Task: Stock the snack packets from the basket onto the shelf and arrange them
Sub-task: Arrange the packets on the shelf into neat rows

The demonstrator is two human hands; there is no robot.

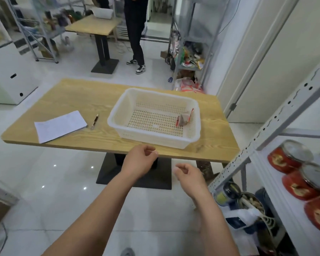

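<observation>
A white perforated plastic basket stands on the wooden table. One small snack packet, silver-grey with red edges, lies inside it against the right wall. My left hand hovers just in front of the table's near edge, fingers loosely curled, holding nothing. My right hand hangs a little lower and to the right, also loosely curled and empty. Both hands are short of the basket. The grey metal shelf rises at the right edge of the view.
Red tins lie in a row on the shelf at right, with jars and cans on the level below. A notepad and a pen lie on the table's left half. A person stands beyond the table, near a second table and more racks.
</observation>
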